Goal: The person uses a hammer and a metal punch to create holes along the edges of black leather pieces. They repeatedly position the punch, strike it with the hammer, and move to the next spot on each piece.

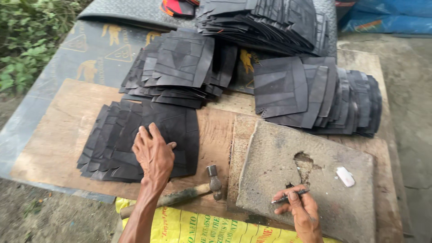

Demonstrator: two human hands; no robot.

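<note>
My left hand (pixel 153 154) lies flat, fingers spread, on the top piece of a fanned stack of black rubber sheets (pixel 135 135) on a wooden board (pixel 58 135). My right hand (pixel 302 211) pinches a thin dark pen-like tool (pixel 290 196) at the near edge of a grey stone slab (pixel 310 180), which has a chipped hole in its middle. A hammer (pixel 180 194) with a wooden handle lies between my two hands, its steel head next to the slab.
More stacks of black rubber sheets sit at the centre back (pixel 180 67), at the right (pixel 319 96) and at the top (pixel 265 22). A small white chalk piece (pixel 345 176) rests on the slab. A yellow printed sack (pixel 202 227) lies near me. Plants (pixel 27 40) grow at the left.
</note>
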